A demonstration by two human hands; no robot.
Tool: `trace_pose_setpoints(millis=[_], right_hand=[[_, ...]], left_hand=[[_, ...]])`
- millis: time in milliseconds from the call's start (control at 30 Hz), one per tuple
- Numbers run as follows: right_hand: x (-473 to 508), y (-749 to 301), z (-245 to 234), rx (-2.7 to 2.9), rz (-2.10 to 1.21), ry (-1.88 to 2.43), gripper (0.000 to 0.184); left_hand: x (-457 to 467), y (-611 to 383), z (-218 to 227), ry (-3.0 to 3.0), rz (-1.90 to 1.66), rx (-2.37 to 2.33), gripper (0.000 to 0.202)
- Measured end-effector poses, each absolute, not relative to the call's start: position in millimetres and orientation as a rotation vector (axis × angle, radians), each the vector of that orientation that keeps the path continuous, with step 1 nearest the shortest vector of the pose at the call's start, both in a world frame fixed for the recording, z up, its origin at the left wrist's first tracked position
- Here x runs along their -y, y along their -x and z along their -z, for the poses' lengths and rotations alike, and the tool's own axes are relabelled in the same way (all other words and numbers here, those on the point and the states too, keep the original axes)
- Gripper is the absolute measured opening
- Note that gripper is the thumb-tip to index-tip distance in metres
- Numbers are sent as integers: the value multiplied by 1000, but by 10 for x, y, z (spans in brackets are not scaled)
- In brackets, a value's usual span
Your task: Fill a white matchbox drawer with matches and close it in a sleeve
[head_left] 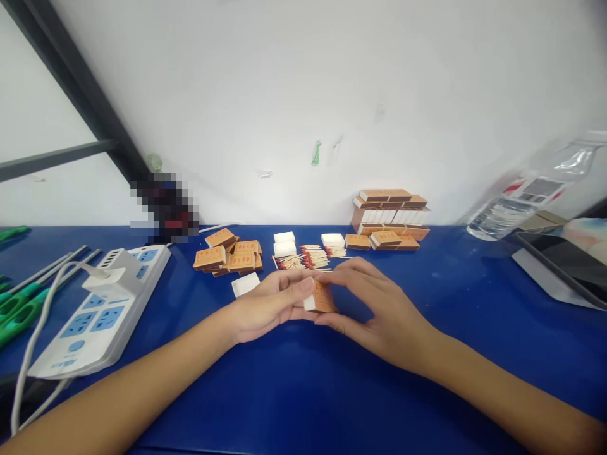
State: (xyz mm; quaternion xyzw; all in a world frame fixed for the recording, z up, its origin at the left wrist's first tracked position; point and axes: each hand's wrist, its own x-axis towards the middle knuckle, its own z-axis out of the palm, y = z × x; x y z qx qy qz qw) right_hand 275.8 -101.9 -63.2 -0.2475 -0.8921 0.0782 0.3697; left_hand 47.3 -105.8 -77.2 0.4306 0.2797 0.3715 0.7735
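Between my two hands is an orange matchbox (323, 298), its white end facing my left thumb. My left hand (272, 303) grips the box from the left, thumb on top. From the right, my right hand (374, 309) holds it with the fingers at the far edge and the thumb at the near edge. Just beyond lie piles of red-tipped matches (313, 256) and white inner trays (284, 243). Another white tray (245, 285) lies by my left wrist. To the left is a heap of orange matchboxes (243, 260).
Matchboxes stand stacked (391, 215) against the wall at the back right. A power strip (95, 316) with a plugged-in cable and green-handled scissors (21, 309) lie left. A plastic bottle (526, 189) and a dark tablet-like device (564, 265) are at the right.
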Motion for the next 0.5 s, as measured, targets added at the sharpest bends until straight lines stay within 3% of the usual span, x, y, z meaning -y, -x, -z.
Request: trace_pose_setpoints(millis=[300, 500], right_hand=[[1019, -2769, 641, 2312, -223, 630, 44], [1018, -2769, 629, 2313, -204, 586, 45]], left_hand=[[1079, -487, 760, -924, -809, -571, 41], [1080, -491, 724, -928, -814, -583, 51]])
